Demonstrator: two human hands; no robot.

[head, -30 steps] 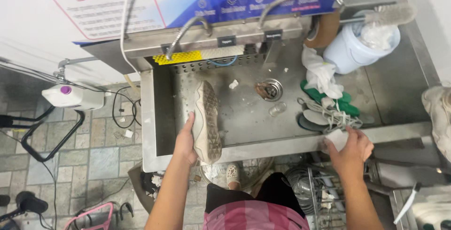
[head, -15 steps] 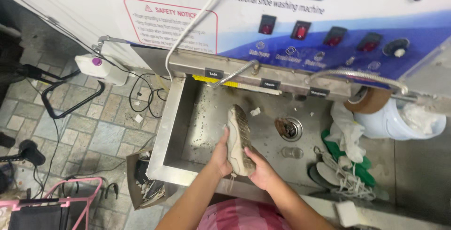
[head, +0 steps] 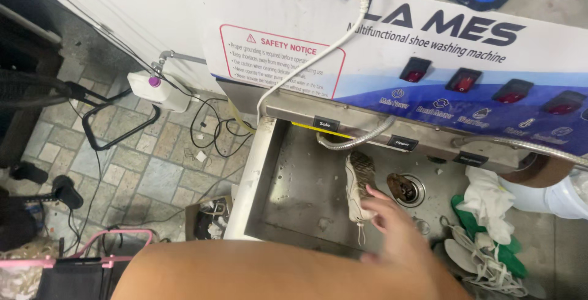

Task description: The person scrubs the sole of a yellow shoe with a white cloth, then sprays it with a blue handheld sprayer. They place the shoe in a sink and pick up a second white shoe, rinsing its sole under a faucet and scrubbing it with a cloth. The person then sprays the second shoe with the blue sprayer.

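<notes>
Here, hidden: a bare forearm [head: 275, 272] fills the bottom edge and covers the sink's near rim; which arm it is I cannot tell.
Right hand: the right hand [head: 392, 226] is blurred, fingers spread wide, fingertips touching the shoe.
Left hand: cannot be made out, so its grip is unclear.
Shoe: a pale shoe [head: 358, 186] stands sole-outward in the steel sink [head: 294, 183], just above the fingertips.
Drain: the drain [head: 404, 188] sits right of the shoe.
Signs: above the hand, a white red-bordered rectangular notice [head: 278, 61]; right of it, a blue panel with red switches [head: 465, 79].
Cut off: insoles and laces [head: 484, 257] run off the lower right.
</notes>
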